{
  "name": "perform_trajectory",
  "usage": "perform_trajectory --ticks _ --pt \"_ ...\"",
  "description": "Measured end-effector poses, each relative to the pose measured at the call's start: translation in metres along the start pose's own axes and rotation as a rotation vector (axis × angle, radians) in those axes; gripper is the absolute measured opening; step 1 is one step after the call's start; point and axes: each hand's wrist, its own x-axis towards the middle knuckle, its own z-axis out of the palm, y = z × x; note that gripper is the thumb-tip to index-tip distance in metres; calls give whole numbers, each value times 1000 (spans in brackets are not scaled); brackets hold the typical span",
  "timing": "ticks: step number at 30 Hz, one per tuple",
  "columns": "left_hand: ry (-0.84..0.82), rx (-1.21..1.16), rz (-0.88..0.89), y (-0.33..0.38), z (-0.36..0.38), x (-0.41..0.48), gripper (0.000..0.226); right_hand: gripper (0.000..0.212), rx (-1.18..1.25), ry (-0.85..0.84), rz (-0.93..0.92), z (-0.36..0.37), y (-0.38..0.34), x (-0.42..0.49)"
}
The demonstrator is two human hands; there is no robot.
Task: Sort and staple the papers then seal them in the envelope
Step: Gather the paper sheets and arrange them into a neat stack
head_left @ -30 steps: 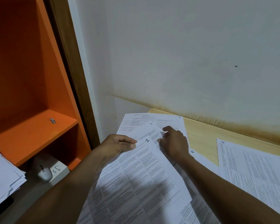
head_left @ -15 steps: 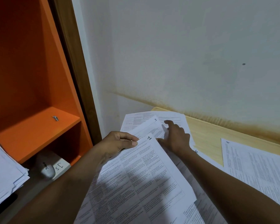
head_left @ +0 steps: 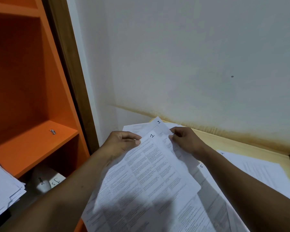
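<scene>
Head view. Left hand (head_left: 122, 143) pinches the upper left edge of sheet 1 (head_left: 151, 173). Right hand (head_left: 186, 141) pinches sheet 3 (head_left: 159, 126) just behind it, above the tabletop (head_left: 241, 144).

Risk: 3 lands directly behind 1, since no sheet 2 is seen, so the order breaks.

Count: four numbered sheets, including sheet 5 (head_left: 202, 166) and sheet 4 (head_left: 258, 169); two hands.

The sheet on top (head_left: 151, 173) is white, printed with grey text in a grid of boxes, with a black handwritten 1. The sheet beneath (head_left: 159, 126) is white with a black 3. The shelf (head_left: 32, 144) is bright orange, its frame (head_left: 70, 64) brown. The counter (head_left: 233, 143) is pale yellow wood. The wall (head_left: 182, 56) is grey-white with a yellow-brown stain band (head_left: 208, 128).
</scene>
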Motion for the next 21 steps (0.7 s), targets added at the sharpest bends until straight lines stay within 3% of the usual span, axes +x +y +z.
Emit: perform_trajectory --ticks 9,21 --pt "241 259 225 27 23 -8 9 23 252 161 -77 25 4 -38" --pt "231 491 371 64 -9 -7 10 25 742 22 11 38 -27 -42"
